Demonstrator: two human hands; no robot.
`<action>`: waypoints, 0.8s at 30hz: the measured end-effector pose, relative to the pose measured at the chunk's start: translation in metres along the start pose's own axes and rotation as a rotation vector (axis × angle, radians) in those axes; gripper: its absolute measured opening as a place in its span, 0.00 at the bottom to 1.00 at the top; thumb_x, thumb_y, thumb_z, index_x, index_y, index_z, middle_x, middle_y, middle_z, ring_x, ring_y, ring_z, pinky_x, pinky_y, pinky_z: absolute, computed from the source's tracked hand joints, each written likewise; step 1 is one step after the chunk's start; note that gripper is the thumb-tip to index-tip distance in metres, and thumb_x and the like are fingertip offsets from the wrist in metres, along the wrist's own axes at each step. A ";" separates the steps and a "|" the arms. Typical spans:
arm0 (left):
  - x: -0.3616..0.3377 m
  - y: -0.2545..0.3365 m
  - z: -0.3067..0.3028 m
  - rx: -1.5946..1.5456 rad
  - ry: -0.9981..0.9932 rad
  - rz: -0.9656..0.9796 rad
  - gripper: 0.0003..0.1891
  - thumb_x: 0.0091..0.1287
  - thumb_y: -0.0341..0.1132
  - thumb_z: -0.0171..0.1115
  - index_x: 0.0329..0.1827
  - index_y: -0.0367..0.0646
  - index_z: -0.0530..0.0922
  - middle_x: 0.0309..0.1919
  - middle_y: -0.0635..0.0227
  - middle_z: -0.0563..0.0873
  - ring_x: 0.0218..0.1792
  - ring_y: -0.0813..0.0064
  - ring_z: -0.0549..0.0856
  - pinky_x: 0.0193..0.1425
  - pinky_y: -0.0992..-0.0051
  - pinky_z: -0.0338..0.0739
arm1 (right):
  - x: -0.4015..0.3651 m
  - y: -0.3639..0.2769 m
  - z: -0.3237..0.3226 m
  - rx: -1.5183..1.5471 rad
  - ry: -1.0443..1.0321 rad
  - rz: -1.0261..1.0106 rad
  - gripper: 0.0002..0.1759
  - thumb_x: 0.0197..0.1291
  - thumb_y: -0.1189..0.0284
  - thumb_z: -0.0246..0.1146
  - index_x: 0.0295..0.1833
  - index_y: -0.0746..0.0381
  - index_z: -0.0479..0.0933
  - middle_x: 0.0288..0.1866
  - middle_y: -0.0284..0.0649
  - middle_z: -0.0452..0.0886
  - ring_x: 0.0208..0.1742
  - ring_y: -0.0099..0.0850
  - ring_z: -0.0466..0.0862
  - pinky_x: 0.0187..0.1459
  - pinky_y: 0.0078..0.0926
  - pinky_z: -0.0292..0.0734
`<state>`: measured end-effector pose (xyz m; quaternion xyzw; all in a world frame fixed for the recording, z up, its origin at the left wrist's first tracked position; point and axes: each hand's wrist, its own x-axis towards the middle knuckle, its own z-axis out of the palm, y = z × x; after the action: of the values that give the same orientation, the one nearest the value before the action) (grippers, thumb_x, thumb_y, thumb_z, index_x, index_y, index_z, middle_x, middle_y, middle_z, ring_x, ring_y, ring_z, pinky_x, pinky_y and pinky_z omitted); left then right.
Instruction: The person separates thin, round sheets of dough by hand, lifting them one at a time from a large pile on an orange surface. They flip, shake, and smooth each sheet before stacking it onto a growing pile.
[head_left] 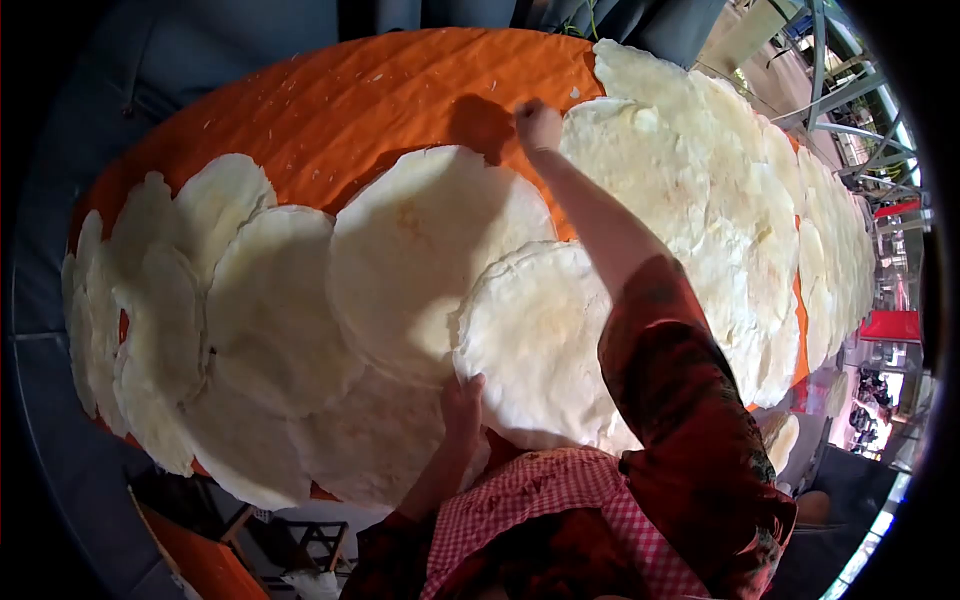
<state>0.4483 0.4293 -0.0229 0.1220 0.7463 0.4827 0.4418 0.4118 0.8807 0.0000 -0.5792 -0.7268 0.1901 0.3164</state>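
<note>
Right hand (538, 125) is closed, apparently pinching a flatbread (640, 170) by its rim near the far edge of the orange cloth (380, 90). Left hand (462, 398) lies flat, holding nothing, on the row of flatbreads (270, 310) at the near edge. Such thin sheets probably need slow, even handling.

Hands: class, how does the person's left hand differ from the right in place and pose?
The left hand rests close to the body, at the near edge of the pale round sheets; the right hand reaches to the far side. The left hand's fingers lie extended, while the right hand's look bunched. Both touch sheets on the orange cloth.
</note>
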 end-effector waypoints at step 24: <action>-0.040 0.034 0.009 -0.610 -0.198 0.019 0.07 0.68 0.34 0.56 0.30 0.47 0.71 0.18 0.79 0.69 0.19 0.86 0.68 0.21 0.84 0.61 | -0.387 -0.160 -0.399 1.436 -0.455 -1.027 0.14 0.58 0.73 0.60 0.46 0.72 0.75 0.35 0.50 0.80 0.29 0.35 0.78 0.32 0.32 0.77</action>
<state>0.4703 0.4275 0.0253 0.0373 0.5194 0.6741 0.5238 0.6170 0.4311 0.3002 0.2035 -0.6470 0.5423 0.4959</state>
